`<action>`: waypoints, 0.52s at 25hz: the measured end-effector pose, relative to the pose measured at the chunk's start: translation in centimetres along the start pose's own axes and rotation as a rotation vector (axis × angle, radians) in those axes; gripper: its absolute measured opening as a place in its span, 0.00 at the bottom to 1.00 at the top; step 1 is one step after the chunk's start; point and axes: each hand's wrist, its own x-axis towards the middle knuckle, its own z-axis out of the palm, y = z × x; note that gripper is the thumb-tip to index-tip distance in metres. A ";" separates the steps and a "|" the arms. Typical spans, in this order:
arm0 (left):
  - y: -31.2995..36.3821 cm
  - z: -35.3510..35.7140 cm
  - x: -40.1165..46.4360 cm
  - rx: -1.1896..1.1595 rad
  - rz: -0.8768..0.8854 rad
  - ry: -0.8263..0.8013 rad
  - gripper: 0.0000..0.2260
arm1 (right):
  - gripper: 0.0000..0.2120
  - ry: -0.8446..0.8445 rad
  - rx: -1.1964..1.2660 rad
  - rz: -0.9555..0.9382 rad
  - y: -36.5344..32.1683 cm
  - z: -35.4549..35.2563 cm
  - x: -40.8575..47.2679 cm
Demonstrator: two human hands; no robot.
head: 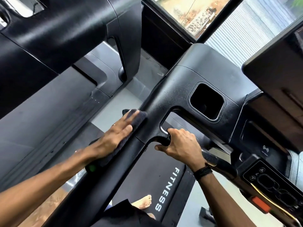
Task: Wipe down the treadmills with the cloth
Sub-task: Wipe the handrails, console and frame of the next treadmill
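Note:
A black treadmill side arm [105, 174] runs diagonally from bottom left up to the console [183, 95] in the head view. A dark cloth [139, 119] lies along the arm's left side. My left hand [114, 135] presses flat on the cloth with straight fingers. My right hand [178, 145] grips the curved handlebar [164, 131] just under the console, fingers curled round it. Below, the belt [157, 174] shows the word FITNESS.
A second treadmill [68, 30] stands close on the left, its deck below it. A cup recess [206, 100] sits in the console, a screen [275, 66] at right, a button panel [268, 182] with an orange clip at lower right. My bare foot [144, 202] stands on the belt.

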 end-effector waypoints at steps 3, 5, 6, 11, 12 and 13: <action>3.1 0.4 -0.7 0.462 0.201 -0.111 0.23 | 0.25 0.005 -0.019 -0.001 -0.1 0.1 0.0; 4.2 1.2 1.2 0.656 0.318 -0.143 0.23 | 0.26 0.015 -0.030 -0.004 -0.2 0.2 0.1; 4.6 1.7 2.5 0.713 0.353 -0.134 0.23 | 0.26 0.017 -0.038 -0.003 -0.2 0.2 0.1; 6.5 3.2 10.0 0.820 0.276 -0.085 0.27 | 0.25 0.025 -0.055 0.007 -0.4 -0.2 -0.2; 6.9 3.4 11.6 0.815 0.238 -0.078 0.27 | 0.25 0.025 -0.050 0.008 -0.4 -0.2 -0.2; 7.2 3.4 13.3 0.781 0.185 -0.069 0.27 | 0.25 0.027 -0.046 0.007 -0.4 -0.2 -0.2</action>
